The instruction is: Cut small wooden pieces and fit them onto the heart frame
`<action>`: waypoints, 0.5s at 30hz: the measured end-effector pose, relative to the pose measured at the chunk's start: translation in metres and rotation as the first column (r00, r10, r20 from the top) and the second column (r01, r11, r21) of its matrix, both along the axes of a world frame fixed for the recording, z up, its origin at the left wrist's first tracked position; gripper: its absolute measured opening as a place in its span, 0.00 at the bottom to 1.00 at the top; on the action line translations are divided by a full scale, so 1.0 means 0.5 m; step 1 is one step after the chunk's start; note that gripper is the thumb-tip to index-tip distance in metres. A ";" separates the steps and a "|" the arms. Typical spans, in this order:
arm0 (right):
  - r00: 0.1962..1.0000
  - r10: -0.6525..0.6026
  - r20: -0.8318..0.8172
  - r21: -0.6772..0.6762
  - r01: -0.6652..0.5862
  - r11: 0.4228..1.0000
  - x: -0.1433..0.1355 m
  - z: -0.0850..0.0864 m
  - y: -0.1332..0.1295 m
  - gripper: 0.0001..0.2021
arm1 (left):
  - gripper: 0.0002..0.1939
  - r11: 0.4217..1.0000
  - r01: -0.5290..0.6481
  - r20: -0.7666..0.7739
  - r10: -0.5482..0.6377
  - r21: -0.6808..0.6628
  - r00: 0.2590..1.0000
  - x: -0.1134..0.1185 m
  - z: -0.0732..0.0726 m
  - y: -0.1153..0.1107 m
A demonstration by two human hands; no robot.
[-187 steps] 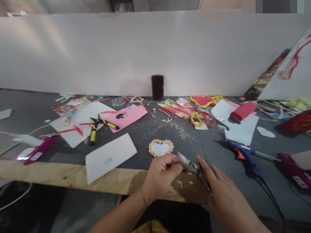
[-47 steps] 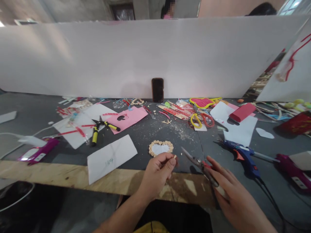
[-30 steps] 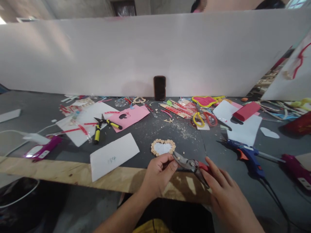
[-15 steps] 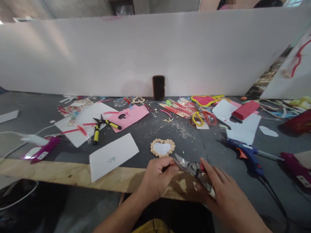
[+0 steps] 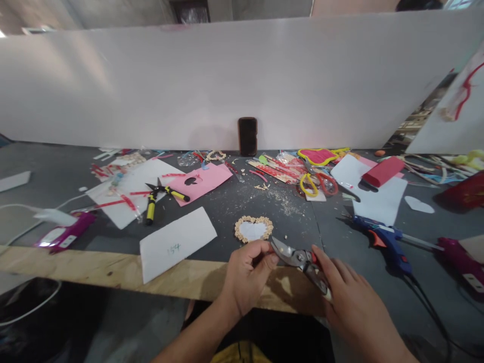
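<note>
Grey-bladed pruners (image 5: pixel 300 257), one pair, in right hand (image 5: pixel 350 292); one tan-rimmed heart (image 5: pixel 253 231) nearby

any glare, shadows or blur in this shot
Head view: pale light streaks the upper left of the tall white board, and glare whitens the purple plastic power strip at far left; head view: shadow darkens the pale plywood edge below the silver-bladed pruning shears; head view: the green writing on the white rectangular card looks soft.
</note>
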State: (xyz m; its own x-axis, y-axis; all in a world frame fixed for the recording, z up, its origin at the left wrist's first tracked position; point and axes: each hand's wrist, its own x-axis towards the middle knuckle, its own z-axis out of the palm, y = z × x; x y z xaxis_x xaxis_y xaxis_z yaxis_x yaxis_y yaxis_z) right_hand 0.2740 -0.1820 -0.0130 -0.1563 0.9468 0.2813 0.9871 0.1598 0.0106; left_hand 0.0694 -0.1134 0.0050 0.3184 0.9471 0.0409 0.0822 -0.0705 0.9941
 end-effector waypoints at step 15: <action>0.996 0.068 -0.061 -0.030 -0.070 0.997 0.000 0.005 -0.009 0.45 | 0.21 0.889 0.259 0.364 -0.115 -0.378 0.924 -0.008 0.007 0.011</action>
State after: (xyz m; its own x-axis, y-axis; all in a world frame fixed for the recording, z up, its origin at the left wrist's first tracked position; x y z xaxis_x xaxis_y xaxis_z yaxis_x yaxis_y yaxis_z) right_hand 0.2738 -0.1863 -0.0104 -0.2052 0.9432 0.2614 0.9724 0.2267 -0.0545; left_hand 0.0654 -0.1077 0.0086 0.5285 0.8232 -0.2076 -0.2205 0.3692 0.9028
